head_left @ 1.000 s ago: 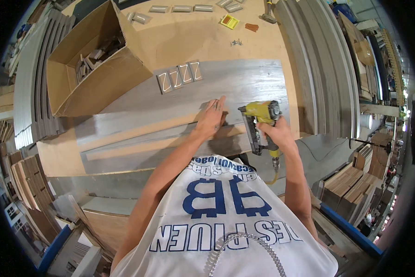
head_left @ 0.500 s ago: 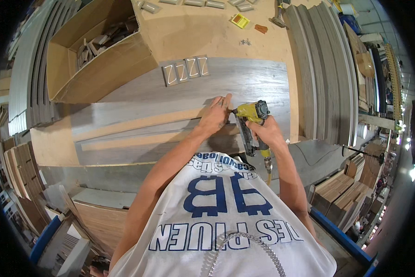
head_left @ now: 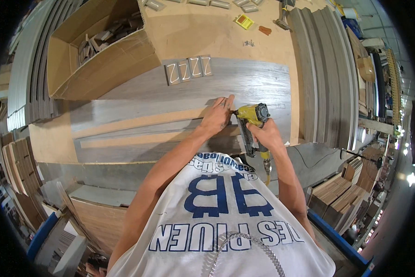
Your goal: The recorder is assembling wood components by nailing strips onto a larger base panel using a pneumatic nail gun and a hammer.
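Note:
My right hand [head_left: 265,133] is wrapped around the grip of a yellow and black air nailer [head_left: 249,113], with a hose fitting below. The nailer's nose points left and meets the work beside my left hand [head_left: 218,114]. That hand is bent over the right end of a long narrow wooden strip [head_left: 147,121] with a tan upper face, its fingertips close to the nose. What lies under the fingers is partly hidden. A second tan-faced strip [head_left: 138,139] runs nearer to me. Both lie over a grey wood-grain panel [head_left: 249,81].
Several small grey blocks with white zigzag beads [head_left: 183,71] rest on the panel. A cardboard box [head_left: 110,60] of wood offcuts stands at the left. Beyond are a yellow case [head_left: 244,21], loose fasteners [head_left: 248,44] and a hammer [head_left: 282,21]. Grey boards [head_left: 325,74] are stacked at right.
My view has shifted slightly, so the bench things sit a little differently in the picture. Both hands and the nailer keep nearly the same place on the work.

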